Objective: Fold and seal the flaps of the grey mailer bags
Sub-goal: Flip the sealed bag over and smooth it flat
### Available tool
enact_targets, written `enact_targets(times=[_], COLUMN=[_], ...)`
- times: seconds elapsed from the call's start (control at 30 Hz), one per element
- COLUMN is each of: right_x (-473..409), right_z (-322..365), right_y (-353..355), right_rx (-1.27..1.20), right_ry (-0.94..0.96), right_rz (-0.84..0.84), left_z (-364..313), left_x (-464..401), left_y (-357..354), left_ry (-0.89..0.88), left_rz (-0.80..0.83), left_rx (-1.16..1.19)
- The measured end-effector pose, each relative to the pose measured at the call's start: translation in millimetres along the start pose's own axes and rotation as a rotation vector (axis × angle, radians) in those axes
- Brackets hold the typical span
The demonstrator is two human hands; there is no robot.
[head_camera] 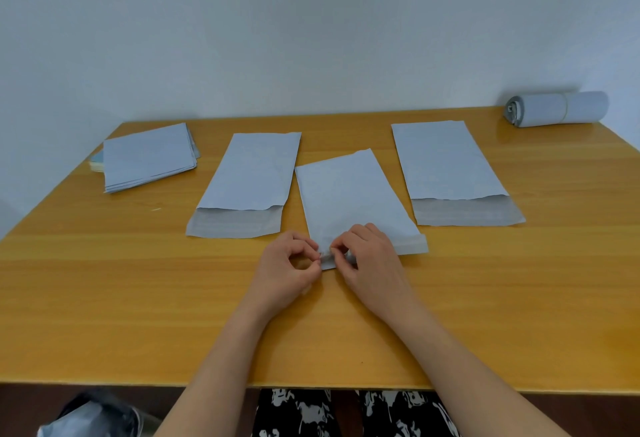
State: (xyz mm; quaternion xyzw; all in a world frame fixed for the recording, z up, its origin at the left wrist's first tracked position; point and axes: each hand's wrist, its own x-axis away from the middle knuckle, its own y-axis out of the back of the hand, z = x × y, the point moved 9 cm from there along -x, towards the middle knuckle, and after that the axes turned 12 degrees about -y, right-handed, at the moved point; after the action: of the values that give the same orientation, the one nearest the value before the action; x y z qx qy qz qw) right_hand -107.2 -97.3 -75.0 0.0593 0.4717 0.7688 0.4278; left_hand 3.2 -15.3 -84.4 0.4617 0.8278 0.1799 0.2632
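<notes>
table (138,298): honey-yellow, wood grain in long streaks
wall (311,21): plain pale grey-white
middle bag (349,194): light grey, plain
left bag (252,173): light grey, flap a duller grey
right bag (446,159): light grey, flap a duller grey
stack (149,156): light grey
roll (557,108): grey
trousers (298,412): black with white blotches

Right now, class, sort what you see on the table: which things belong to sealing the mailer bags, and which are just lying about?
Part of the job:
- middle bag, its flap corner pinched by the left hand and right hand
- left bag, flap open
- right bag, flap open

Lying about:
- stack of bags
- roll of bags
- table
</notes>
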Motion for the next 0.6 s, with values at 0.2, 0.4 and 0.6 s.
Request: enact_targets(times=[0.2, 0.4, 0.6], right_x=[-1.1, -1.8, -3.3], right_z=[-1.8, -6.2, -9.9], right_y=[1.5, 1.4, 6.5], right_rx=[-0.009, 0.006, -0.026], right_ry=[-0.020, -0.056, -0.097], right_rz=[-0.016, -0.035, -0.082], left_z=[-1.0, -0.6, -2.2], left_x=[0.3, 0.9, 1.1], left_y=[-0.6, -0.8, -1.0], left_ry=[0.000, 0.005, 0.002], left_rz=[0.003, 0.004, 0.003], left_rx=[-0.012, -0.031, -0.026])
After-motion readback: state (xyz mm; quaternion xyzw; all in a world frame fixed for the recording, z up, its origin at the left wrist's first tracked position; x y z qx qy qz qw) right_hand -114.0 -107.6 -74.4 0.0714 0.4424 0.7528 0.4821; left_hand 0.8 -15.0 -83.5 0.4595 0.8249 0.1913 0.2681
